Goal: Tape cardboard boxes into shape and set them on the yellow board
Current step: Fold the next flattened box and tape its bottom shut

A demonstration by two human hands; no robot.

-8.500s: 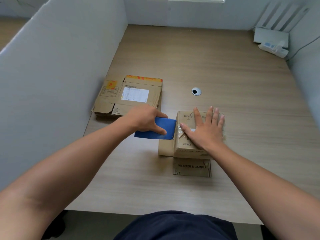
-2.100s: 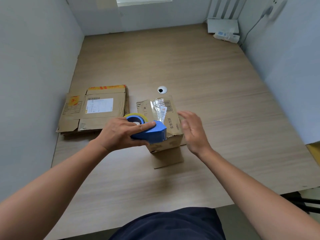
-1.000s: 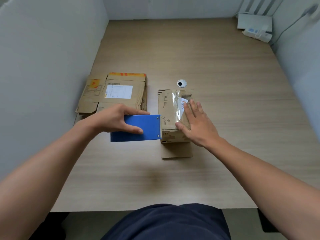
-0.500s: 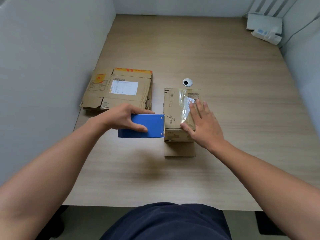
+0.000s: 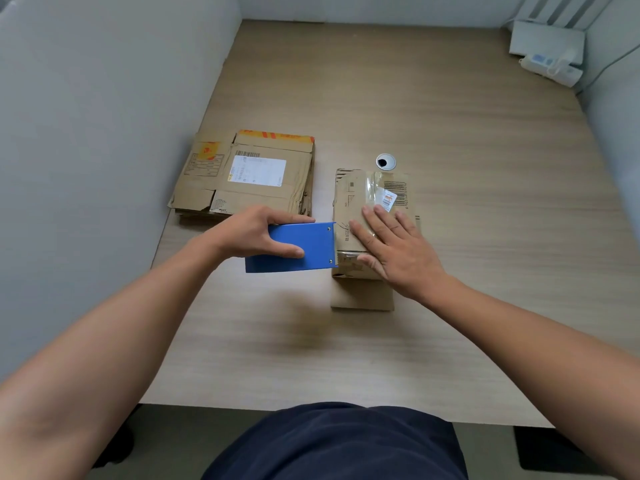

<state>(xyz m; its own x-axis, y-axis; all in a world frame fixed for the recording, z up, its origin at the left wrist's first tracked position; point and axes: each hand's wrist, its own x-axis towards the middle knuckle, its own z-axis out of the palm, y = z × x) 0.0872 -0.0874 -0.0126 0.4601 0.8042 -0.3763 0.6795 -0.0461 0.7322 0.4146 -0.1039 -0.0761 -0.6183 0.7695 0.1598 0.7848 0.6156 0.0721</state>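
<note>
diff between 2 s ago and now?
The left hand has swung the blue tape dispenser off the box top, down to its left edge. The right hand, earlier hovering at the box's right side, now lies flat on top, fingers straight. Unchanged: left hand grips the dispenser; near flap open on the table; flattened cardboard stack in place.

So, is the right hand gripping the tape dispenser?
No, the left hand grips the tape dispenser; the right hand rests flat on the box.

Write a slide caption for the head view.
Left hand holds blue tape dispenser against small brown cardboard box; right hand presses its top.
</note>
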